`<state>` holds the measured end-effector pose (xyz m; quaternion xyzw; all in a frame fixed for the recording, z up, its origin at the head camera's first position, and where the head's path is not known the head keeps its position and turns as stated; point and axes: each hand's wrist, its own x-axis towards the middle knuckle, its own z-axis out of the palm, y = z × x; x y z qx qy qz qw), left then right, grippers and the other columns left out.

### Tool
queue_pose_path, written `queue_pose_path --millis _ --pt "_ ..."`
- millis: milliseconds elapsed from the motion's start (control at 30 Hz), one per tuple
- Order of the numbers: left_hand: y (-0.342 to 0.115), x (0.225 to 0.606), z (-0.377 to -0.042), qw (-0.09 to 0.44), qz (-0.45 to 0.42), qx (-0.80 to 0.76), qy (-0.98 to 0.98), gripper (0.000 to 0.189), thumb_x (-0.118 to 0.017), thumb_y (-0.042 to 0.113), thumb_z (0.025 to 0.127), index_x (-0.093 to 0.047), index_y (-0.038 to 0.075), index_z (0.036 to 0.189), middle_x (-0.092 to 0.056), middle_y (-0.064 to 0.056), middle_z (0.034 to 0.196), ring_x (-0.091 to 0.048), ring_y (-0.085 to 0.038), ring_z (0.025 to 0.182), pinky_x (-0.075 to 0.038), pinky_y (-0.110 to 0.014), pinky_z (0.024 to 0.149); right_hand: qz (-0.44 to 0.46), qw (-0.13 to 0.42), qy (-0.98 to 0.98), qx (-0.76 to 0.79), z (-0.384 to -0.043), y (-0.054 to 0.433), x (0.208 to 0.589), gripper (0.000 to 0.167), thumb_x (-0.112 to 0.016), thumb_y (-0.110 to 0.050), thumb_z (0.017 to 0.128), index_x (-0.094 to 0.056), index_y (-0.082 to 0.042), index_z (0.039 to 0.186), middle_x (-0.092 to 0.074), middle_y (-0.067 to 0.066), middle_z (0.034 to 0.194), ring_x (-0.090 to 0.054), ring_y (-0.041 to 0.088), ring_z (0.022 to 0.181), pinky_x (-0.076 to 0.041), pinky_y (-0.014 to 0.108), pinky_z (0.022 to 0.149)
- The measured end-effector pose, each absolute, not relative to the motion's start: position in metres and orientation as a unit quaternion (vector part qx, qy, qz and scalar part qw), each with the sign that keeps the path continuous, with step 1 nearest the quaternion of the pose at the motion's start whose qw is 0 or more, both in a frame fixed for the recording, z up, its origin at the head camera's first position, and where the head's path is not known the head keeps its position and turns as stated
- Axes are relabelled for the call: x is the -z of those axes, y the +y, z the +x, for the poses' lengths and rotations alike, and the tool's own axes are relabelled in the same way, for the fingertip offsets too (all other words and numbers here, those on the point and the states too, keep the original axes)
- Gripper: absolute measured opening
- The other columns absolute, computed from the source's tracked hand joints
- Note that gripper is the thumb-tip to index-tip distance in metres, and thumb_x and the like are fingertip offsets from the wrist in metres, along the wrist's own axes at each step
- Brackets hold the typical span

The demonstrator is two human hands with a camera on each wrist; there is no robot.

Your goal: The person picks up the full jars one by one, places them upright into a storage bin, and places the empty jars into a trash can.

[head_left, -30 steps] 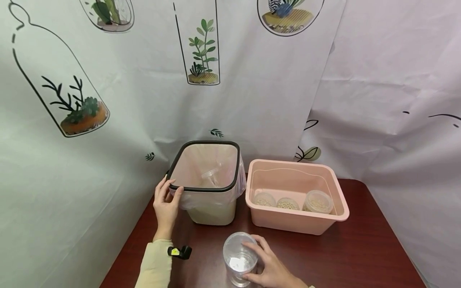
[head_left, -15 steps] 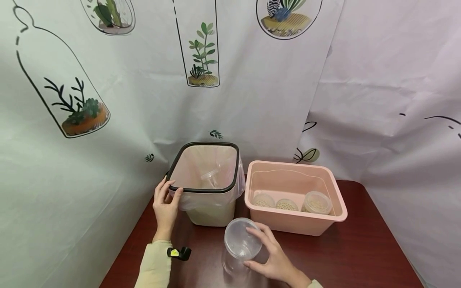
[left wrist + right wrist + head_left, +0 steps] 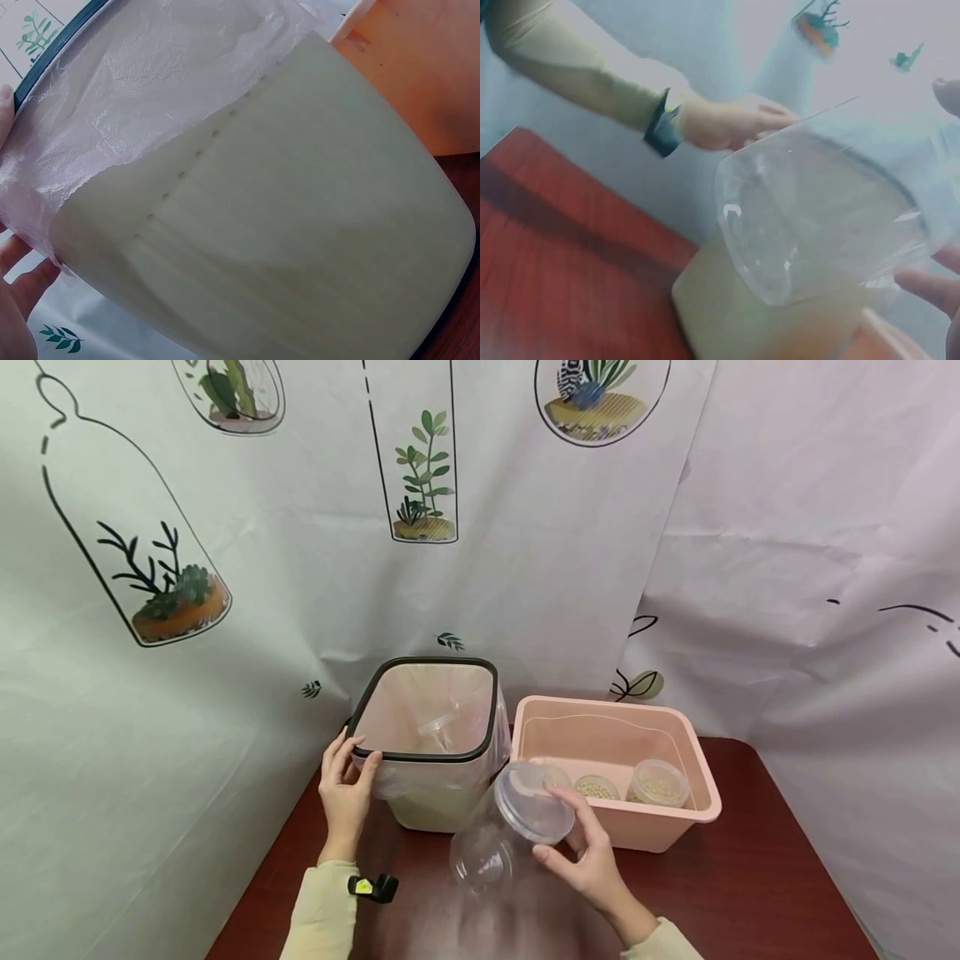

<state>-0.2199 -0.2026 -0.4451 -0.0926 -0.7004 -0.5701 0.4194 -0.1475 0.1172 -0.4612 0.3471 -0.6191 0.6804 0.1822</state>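
My right hand (image 3: 592, 864) holds a clear plastic jar (image 3: 483, 852) by its lidded end, fingers and thumb on either side of the translucent lid (image 3: 534, 802). The jar is tilted, its base pointing down and left, and looks see-through with nothing inside; in the right wrist view the jar (image 3: 810, 225) fills the middle. My left hand (image 3: 347, 802) grips the black rim of a pale trash bin (image 3: 442, 810) at its front left corner. A thin plastic liner (image 3: 150, 97) hangs over the bin's side. Inside the bin lies a small clear plastic piece (image 3: 438, 724).
Right of the bin stands a pink rectangular tub (image 3: 600, 706) with three round lidded containers of pale beads or beans, the right one (image 3: 658, 783) largest. All stand on a dark red table (image 3: 750, 877). A white printed cloth (image 3: 525, 568) hangs behind.
My right hand has raised the jar from upright near the table's front and moved it up and right, tilting its base leftward. My left hand has stayed on the bin rim.
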Motion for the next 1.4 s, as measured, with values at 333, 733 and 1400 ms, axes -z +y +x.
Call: queue_pose_path --millis 333,733,1400 --pt "-0.202 0.447 -0.22 0.419 -0.087 0.569 -0.702 0.031 -0.069 -0.006 0.079 -0.061 -0.011 0.108 -0.045 -0.027 0.129 -0.052 -0.022 0.111 -0.044 -0.018 0.085 0.312 0.228 -0.518 -0.763 -0.162 0.112 0.428 0.054 -0.055 0.012 0.082 -0.031 0.016 0.131 -0.04 0.019 0.129 -0.047 0.023 0.113 -0.047 0.033 0.087" --pt "-0.201 0.447 -0.22 0.418 -0.082 0.571 -0.701 0.031 -0.069 -0.005 0.079 -0.061 -0.01 0.109 -0.045 -0.026 0.129 -0.05 -0.025 0.114 -0.044 -0.018 0.085 0.333 0.284 -0.47 -0.767 -0.182 0.1 0.398 0.055 -0.054 0.012 0.083 -0.029 0.015 0.131 -0.042 0.021 0.125 -0.047 0.028 0.111 -0.049 0.042 0.083" --pt "-0.202 0.446 -0.221 0.428 -0.087 0.557 -0.706 0.031 -0.069 -0.005 0.079 -0.062 -0.009 0.108 -0.046 -0.026 0.129 -0.05 -0.019 0.112 -0.044 -0.018 0.084 0.298 0.313 -0.456 -0.778 -0.22 0.054 0.379 0.061 -0.07 -0.008 0.083 -0.034 0.007 0.13 -0.048 0.013 0.121 -0.051 0.024 0.108 -0.047 0.032 0.088"
